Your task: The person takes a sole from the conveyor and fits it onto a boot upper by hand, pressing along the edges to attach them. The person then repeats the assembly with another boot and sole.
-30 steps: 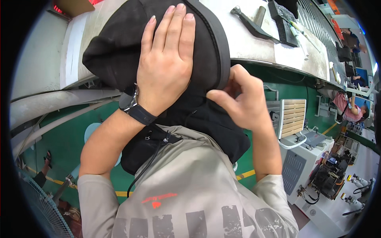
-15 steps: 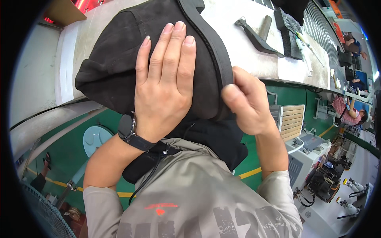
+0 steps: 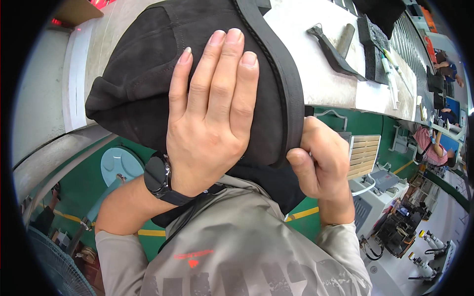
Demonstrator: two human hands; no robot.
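Observation:
A black boot (image 3: 133, 74) with a soft, stitched upper lies on its side at the front edge of the workbench, its thick black sole (image 3: 292, 89) curving down the right. Flat on the upper rests my left hand (image 3: 210, 118), fingers stretched out, a black watch on its wrist. At the near right end of the sole, my right hand (image 3: 323, 158) has its fingers curled and thumb bent against the edge. What lies inside those curled fingers is hidden.
On the white bench top (image 3: 296, 19) lie a dark curved tool (image 3: 335, 54), a black foam block (image 3: 371, 49) and slim pale tubes (image 3: 390, 81). A roller conveyor (image 3: 419, 49) runs behind. A pale blue stool (image 3: 116, 165) stands below left. A person in pink (image 3: 437, 145) sits far right.
My right hand has slid nearer along the sole's edge, toward its near end. My left hand stays flat on the upper. The whole view has shifted slightly.

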